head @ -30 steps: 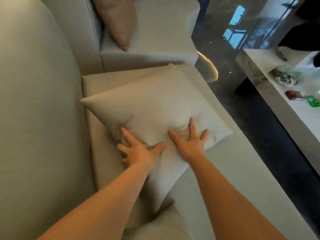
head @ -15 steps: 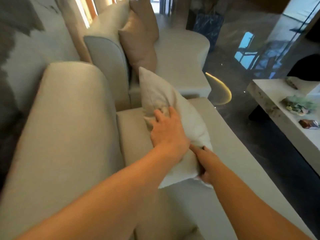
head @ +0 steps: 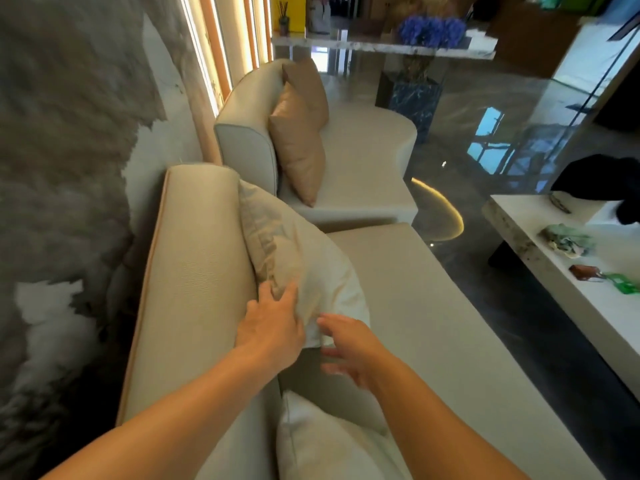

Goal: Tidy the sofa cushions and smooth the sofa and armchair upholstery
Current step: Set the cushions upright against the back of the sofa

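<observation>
A cream cushion point(head: 298, 251) stands on edge on the sofa seat point(head: 415, 306), leaning against the sofa backrest point(head: 194, 278). My left hand point(head: 273, 323) lies flat on the cushion's near lower part, fingers spread. My right hand point(head: 349, 344) hovers by the cushion's lower corner, fingers apart, slightly blurred; whether it touches is unclear. A second cream cushion point(head: 329, 441) lies at the bottom, between my forearms. Beyond the sofa's end stands the armchair point(head: 360, 150) with two tan cushions point(head: 298, 147) leaning upright on its back.
A pale coffee table point(head: 540, 268) to the right carries small items and a dark cloth. Dark glossy floor point(head: 485, 140) lies between it and the sofa. A console with blue flowers point(head: 429, 29) stands at the back. A fur-like wall panel is on the left.
The cushion went from lying flat under both palms to standing against the backrest. My right hand has come off its lower edge. My view has lifted toward the armchair.
</observation>
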Tool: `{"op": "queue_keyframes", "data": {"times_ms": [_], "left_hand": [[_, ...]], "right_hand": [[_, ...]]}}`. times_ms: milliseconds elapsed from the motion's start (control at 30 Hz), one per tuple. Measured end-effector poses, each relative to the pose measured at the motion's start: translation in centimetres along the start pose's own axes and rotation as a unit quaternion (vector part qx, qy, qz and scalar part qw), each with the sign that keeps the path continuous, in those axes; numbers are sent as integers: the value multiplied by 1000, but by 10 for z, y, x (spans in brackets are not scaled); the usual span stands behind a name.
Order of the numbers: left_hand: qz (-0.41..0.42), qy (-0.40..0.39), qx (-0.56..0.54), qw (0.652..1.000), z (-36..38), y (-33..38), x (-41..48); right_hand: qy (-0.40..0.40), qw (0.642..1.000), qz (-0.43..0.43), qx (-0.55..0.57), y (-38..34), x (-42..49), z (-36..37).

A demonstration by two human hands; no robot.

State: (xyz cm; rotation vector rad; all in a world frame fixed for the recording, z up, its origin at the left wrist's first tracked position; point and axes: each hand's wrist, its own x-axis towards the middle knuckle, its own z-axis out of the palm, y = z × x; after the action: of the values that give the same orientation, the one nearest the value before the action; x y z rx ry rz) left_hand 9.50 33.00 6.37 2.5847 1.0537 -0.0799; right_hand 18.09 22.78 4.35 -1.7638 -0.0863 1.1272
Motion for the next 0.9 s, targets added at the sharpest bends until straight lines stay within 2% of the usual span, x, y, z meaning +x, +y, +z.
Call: {"op": "queue_keyframes", "data": {"times_ms": [100, 200, 333, 400, 600, 767, 900], "left_hand": [[-16, -19, 23, 999, -32, 14, -50], [-33, -31, 51, 998, -70, 41, -123], [-50, -45, 68, 995, -103, 87, -252], [-66, -62, 65, 994, -106, 107, -319], [-94, -154, 56, 982, -61, 132, -481], [-105, -237, 87, 962, 16, 121, -590], [-141, -259, 41, 955, 85, 115, -677]], "right_hand": [[-9, 994, -52, -92, -9, -72, -19], [-14, 971, -114, -210, -9, -169, -44], [5, 897, -216, -386, 9, -309, -95], [18, 861, -238, -449, 28, -377, -120], [8, 837, -151, -525, 130, -525, -188], [-18, 812, -93, -577, 266, -571, -210], [-55, 808, -45, -584, 376, -586, -212]]}}
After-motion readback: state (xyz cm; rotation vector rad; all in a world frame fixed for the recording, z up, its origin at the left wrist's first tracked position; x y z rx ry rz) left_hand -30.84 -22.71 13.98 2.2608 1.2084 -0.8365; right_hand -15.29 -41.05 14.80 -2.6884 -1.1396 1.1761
